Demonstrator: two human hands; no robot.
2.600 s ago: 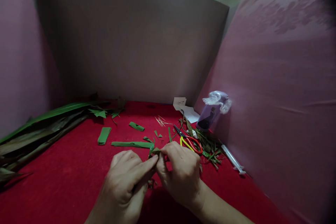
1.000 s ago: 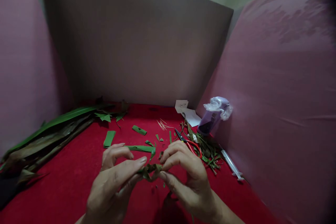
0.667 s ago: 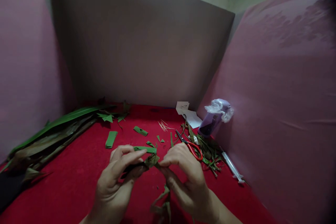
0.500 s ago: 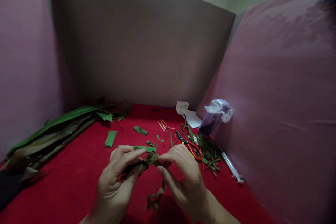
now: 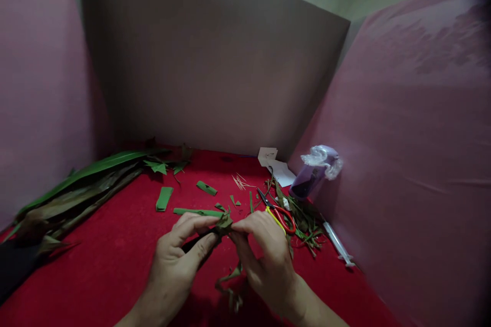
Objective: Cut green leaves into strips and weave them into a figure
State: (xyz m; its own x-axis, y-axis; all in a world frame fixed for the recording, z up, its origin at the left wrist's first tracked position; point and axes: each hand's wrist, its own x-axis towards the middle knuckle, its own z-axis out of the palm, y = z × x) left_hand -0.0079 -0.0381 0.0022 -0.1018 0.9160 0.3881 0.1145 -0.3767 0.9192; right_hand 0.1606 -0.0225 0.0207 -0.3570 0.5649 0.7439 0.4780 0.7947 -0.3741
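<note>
Between my two hands is a folded, brownish-green dried leaf (image 5: 224,222), crumpled at its top. My left hand (image 5: 180,255) pinches its dark lower part between thumb and fingers. From the other side, my right hand (image 5: 264,258) is closed with thumb and forefinger on the leaf's right edge. A twisted strip of dried leaf (image 5: 229,277) hangs below, beside my right thumb; its upper end is hidden by that hand. Just beyond my left fingers lies a long green leaf strip (image 5: 195,211).
Scissors (image 5: 282,214) with red and yellow handles lie beyond my right hand, by a heap of leaf scraps (image 5: 307,219). A syringe (image 5: 337,242), purple container (image 5: 307,179), white papers (image 5: 281,172) and toothpicks (image 5: 241,182) are farther right. Long leaves (image 5: 88,176) lie left on the red cloth (image 5: 103,265).
My fingers have shifted slightly on the leaf, and its crumpled top has turned a little. The hanging strip has swung and sits slightly lower. The view has moved a little.
</note>
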